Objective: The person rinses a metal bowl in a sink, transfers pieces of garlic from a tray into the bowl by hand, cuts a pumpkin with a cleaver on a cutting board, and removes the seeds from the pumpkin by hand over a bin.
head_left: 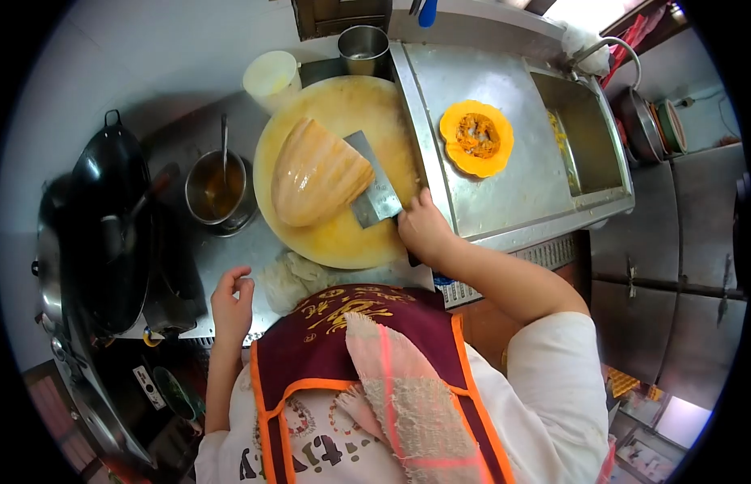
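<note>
My right hand (425, 229) is closed around the handle of a cleaver (379, 194). The broad blade lies over the round cutting board (343, 252), its upper part beside a large peeled pumpkin piece (315, 173). That piece is pale orange and shiny, resting on the board. My left hand (232, 300) hangs near the counter's front edge, loosely curled with the fingers apart and nothing in it. A crumpled pale cloth (291, 281) lies just right of it. On the steel surface to the right sits a cut pumpkin section (476, 138) with seeds and pulp showing.
A steel pot with a ladle (217, 189) stands left of the board, and a black wok (109, 210) farther left. Behind the board are a pale plastic tub (272, 78) and a steel container (363, 50). A sink (589, 141) with orange scraps is at right.
</note>
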### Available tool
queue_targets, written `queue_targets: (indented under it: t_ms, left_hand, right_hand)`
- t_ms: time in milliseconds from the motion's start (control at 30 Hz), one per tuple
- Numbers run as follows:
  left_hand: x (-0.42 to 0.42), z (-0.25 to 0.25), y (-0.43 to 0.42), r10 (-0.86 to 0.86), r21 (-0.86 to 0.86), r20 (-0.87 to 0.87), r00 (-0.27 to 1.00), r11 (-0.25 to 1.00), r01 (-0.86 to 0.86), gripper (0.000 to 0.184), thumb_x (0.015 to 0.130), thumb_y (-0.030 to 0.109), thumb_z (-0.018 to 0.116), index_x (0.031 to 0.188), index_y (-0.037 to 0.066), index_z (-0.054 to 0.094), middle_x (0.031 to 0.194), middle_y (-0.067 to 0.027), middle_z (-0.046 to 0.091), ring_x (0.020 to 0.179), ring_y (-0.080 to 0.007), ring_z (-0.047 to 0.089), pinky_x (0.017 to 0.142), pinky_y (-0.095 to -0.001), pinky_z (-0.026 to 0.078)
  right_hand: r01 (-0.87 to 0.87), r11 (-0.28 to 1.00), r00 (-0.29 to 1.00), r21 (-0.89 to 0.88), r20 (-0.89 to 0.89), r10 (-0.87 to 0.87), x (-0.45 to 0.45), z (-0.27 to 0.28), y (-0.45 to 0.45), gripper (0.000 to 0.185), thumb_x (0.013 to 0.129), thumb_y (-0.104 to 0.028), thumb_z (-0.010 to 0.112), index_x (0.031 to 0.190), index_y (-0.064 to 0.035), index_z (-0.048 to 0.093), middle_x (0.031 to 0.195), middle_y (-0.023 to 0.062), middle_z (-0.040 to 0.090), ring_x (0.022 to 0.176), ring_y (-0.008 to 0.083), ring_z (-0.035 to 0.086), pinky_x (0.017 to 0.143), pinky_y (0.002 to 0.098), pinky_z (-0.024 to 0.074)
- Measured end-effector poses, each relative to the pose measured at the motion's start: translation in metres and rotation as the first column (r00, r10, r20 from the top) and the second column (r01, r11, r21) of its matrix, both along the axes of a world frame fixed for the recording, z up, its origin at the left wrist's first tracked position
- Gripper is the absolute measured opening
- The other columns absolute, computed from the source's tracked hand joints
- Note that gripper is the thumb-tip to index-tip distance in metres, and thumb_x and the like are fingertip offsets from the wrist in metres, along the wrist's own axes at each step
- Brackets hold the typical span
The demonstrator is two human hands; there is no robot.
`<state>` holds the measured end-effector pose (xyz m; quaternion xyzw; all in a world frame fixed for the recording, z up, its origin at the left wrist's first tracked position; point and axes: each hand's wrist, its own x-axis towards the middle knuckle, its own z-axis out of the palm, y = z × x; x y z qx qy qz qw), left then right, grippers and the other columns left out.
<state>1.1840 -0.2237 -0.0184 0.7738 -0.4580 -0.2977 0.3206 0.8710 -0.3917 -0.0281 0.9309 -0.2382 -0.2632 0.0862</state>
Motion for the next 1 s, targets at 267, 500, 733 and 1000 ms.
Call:
queue_targets:
  t_ms: [267,500,733,1000]
  left_hand:
    - [-0.001,-0.012,-0.002,-0.003,-0.015,-0.075,0.997,1.000,0.002,0.022,0.082,0.008,0.057,0.102,0.001,0.060,0.089,-0.0074,0.063,0.076,-0.0127,0.058,0.075,-0.0271,0.046]
    - [-0.011,-0.007,-0.016,-0.080,0.015,-0.073,0.994,0.997,0.081,0.022,0.082,0.009,0.056,0.102,0.000,0.060,0.091,-0.0117,0.063,0.081,-0.0176,0.061,0.076,-0.0286,0.046]
    - [-0.011,-0.009,-0.014,-0.090,-0.005,-0.099,0.991,0.996,0.090,0.022,0.083,0.008,0.056,0.102,0.000,0.059,0.092,-0.0116,0.062,0.081,-0.0179,0.061,0.075,-0.0280,0.046]
    - [-0.007,-0.018,-0.010,-0.136,-0.009,-0.085,0.987,0.991,0.136,0.022,0.084,0.009,0.055,0.103,0.001,0.059,0.089,-0.0088,0.064,0.081,-0.0144,0.060,0.076,-0.0265,0.046]
  right_hand:
    - [0.600,0.637,0.677,0.484,0.117,-0.727,-0.021,0.027,0.053,0.035,0.079,-0.014,0.057,0.109,0.0013,0.048,0.089,0.0166,0.060,0.082,0.0330,0.059,0.077,0.0421,0.0463]
    - [0.640,0.635,0.540,0.432,0.335,-0.772,0.006,-0.023,0.070,0.055,0.078,-0.007,0.054,0.128,0.0046,0.032,0.095,0.0249,0.055,0.088,0.0382,0.057,0.077,0.0446,0.0467]
    - [0.586,0.670,0.561,0.455,0.369,-0.741,0.025,-0.011,0.036,0.039,0.080,-0.004,0.046,0.117,0.0059,0.047,0.106,0.0242,0.056,0.102,0.0372,0.054,0.087,0.0418,0.0440]
    - [0.241,0.878,0.970,-0.414,0.089,-0.224,0.020,-0.042,-0.032,0.037,0.083,-0.016,0.043,0.114,-0.0007,0.057,0.109,0.0176,0.060,0.121,0.0296,0.043,0.108,0.0516,0.0136]
